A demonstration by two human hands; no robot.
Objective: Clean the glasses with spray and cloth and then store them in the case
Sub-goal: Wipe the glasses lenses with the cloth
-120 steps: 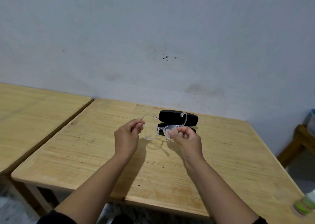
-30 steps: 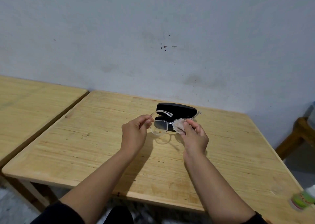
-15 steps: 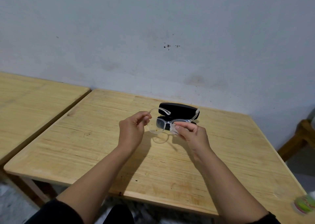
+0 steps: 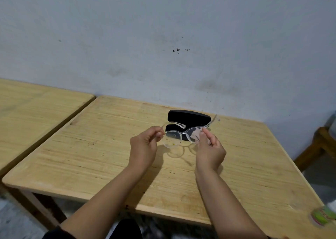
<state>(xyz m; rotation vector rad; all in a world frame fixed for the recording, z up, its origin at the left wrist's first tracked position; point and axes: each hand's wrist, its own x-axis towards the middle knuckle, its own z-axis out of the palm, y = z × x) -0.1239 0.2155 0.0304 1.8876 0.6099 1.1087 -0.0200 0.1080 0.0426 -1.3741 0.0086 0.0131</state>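
Mid-frame, light, brittle glasses [image 4: 179, 134] pinched at rim by left hand [image 4: 144, 146], lens by right hand [image 4: 209, 147]; best held by frame.

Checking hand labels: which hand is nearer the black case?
Right. The right hand sits just in front of the black case, overlapping its right end; the left hand is off to its left.

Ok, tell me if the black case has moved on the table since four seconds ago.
No. The case sits equally far from the table's back left corner; only the camera shifted.
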